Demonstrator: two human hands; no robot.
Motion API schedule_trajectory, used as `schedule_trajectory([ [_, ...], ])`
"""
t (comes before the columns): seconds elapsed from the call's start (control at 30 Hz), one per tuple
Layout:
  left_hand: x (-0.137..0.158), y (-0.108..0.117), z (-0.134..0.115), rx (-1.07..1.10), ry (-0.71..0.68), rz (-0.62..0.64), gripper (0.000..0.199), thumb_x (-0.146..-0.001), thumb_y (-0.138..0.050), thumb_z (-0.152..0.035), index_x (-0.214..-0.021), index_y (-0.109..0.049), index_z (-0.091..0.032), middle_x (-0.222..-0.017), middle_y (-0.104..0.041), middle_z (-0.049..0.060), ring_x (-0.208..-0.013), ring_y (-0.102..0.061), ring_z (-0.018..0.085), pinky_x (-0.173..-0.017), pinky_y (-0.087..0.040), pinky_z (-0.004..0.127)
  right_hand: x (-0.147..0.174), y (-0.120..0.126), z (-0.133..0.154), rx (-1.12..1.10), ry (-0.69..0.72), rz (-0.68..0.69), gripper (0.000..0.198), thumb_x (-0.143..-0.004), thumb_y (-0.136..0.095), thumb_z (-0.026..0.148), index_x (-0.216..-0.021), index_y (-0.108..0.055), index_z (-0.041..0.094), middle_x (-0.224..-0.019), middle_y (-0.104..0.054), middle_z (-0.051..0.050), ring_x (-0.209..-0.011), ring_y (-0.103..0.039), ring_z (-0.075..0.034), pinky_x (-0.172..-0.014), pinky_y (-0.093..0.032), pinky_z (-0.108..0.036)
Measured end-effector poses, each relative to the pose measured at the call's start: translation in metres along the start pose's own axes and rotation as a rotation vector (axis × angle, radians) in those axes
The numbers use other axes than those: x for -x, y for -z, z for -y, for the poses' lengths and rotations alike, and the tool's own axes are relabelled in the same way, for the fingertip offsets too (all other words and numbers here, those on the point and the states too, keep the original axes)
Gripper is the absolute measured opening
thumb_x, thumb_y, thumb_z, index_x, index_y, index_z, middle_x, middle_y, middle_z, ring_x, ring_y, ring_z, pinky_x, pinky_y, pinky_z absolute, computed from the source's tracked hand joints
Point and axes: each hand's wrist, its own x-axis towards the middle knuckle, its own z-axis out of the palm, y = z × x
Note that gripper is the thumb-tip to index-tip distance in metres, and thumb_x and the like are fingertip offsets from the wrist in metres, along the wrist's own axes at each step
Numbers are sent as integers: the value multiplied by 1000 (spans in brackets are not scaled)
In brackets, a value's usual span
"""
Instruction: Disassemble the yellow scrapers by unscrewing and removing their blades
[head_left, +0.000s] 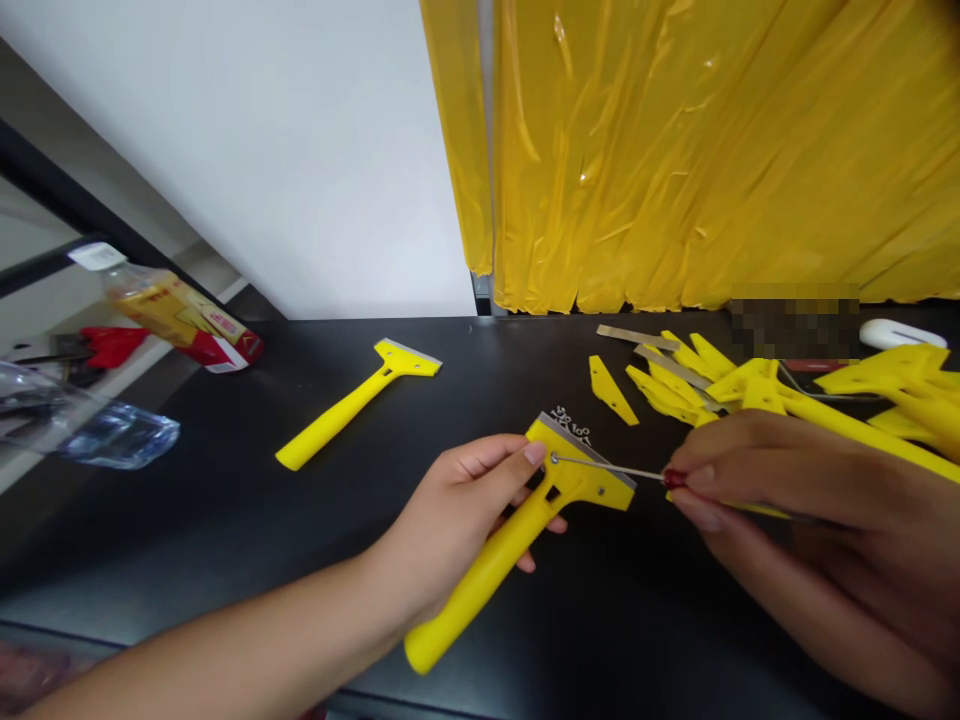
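My left hand (pixel 469 500) grips a yellow scraper (pixel 487 570) at its head, thumb on the face near one screw. A metal blade edge shows along the head's far side. My right hand (pixel 810 540) is closed around the red handle of a screwdriver (pixel 615 468). Its thin shaft reaches left, and the tip meets the screw by my left thumb. A second screw sits at the head's other end. Just beyond the blade lies a small heap of screws (pixel 571 425). Another scraper (pixel 360 400) rests on the black table to the left.
Yellow scraper parts and handles (pixel 750 385) pile up at the right, with loose blades (pixel 637 337) among them. One yellow plate (pixel 611 390) lies apart. Drink bottles (pixel 180 315) lean at the left. A white wall panel (pixel 337 160) and yellow plastic sheeting (pixel 675 150) bound the table's back.
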Motion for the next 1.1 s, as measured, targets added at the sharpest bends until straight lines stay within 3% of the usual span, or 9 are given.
schedule_trajectory([
  [0.13, -1, 0, 0, 39, 12, 25, 33, -103, -76, -49, -110, -80, -17, -97, -84, 11, -75, -80, 19, -49, -61, 20, 0, -1, 0, 32, -22, 19, 10, -105, -71, 28, -112, -75, 31, -107, -79, -3, -89, -74, -20, -71, -57, -35],
  [0.3, -1, 0, -1, 69, 22, 52, 32, -106, -72, -47, -110, -80, -16, -81, -81, 9, -60, -73, 16, -48, -61, 20, -4, -2, -2, 25, -31, 2, 7, -105, -69, 31, -110, -75, 31, -100, -77, -3, -85, -73, -20, -69, -55, -36],
  [0.4, -1, 1, 0, 66, 31, 57, 32, -107, -70, -46, -111, -79, -16, -78, -81, 9, -55, -70, 14, -48, -61, 20, -4, -3, -5, 8, -33, -25, 9, -105, -70, 29, -113, -73, 32, -103, -78, -1, -90, -73, -19, -75, -56, -35],
  [1.1, -3, 2, -1, 112, 57, 45, 32, -102, -76, -45, -109, -75, -13, -89, -79, 10, -70, -80, 21, -47, -62, 22, -1, -7, -13, -41, -55, -78, 13, -103, -74, 31, -116, -74, 34, -105, -79, 0, -89, -73, -22, -85, -60, -39],
])
